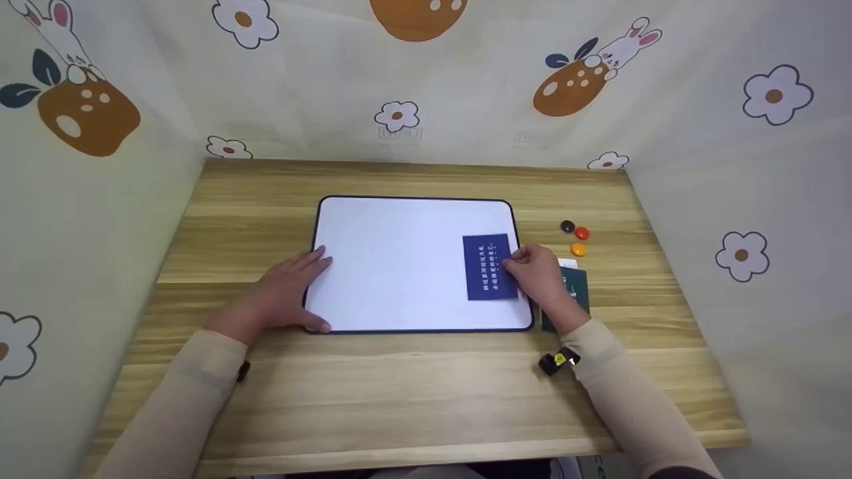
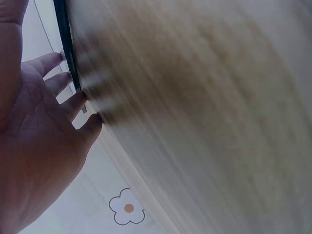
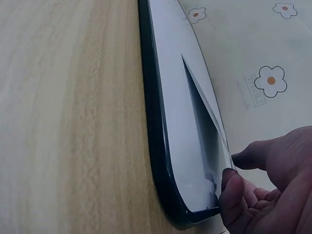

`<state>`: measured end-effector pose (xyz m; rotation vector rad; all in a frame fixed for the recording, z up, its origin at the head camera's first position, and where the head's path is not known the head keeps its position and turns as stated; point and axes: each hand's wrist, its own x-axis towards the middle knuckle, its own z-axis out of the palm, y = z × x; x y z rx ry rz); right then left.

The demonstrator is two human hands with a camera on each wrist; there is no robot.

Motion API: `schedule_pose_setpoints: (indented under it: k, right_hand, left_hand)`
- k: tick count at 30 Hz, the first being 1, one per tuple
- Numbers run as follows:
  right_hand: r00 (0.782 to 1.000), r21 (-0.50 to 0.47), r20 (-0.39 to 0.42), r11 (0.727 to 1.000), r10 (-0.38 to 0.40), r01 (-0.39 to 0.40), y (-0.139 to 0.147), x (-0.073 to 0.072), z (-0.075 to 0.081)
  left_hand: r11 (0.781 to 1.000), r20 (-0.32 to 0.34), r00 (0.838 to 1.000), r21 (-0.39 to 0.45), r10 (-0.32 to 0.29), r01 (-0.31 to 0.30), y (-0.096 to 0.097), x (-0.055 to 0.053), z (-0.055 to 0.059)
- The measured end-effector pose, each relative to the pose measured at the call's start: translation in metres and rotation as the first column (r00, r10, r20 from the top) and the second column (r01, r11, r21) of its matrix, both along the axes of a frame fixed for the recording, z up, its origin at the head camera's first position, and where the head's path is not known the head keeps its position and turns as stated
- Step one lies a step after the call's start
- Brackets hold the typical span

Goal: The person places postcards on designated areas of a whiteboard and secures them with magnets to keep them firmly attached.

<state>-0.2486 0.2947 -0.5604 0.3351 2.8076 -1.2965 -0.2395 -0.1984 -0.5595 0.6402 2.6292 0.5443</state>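
Note:
A whiteboard (image 1: pixel 393 266) with a dark rim lies flat on the table. Its left edge is under my left hand (image 1: pixel 279 289), whose spread fingers rest on the rim, the thumb near the bottom left corner. On the right part of the board is a dark blue card (image 1: pixel 489 266) with white writing. My right hand (image 1: pixel 538 269) pinches this card's right edge between thumb and fingers. Seen from the right wrist, the card (image 3: pixel 207 119) slants up from the white surface towards the pinching fingertips. The left wrist view has the left hand (image 2: pixel 46 107) at the board's edge.
Right of the board lie small round pieces, one black (image 1: pixel 567 226), one red (image 1: pixel 582 233) and one orange (image 1: pixel 578 249). A dark green card (image 1: pixel 579 286) is partly hidden under the right wrist, with a white piece (image 1: pixel 568 263) at its top. Patterned cloth walls (image 1: pixel 319 93) surround the wooden table (image 1: pixel 399 392).

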Motion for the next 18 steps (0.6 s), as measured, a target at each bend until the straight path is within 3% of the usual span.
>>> schedule_pose_setpoints:
  k: [8, 18]
  right_hand:
    - [0.999, 0.093, -0.017, 0.995, 0.027, -0.025, -0.0009, -0.0003, 0.0009]
    - [0.998, 0.148, 0.05, 0.988, 0.027, -0.034, -0.0049, -0.0004, 0.0042]
  left_hand:
    - [1.0, -0.023, 1.0, 0.017, -0.007, 0.007, 0.0013, 0.0001, 0.0042]
    - [1.0, -0.018, 1.0, -0.009, 0.001, -0.001, 0.0005, -0.0001, -0.0008]
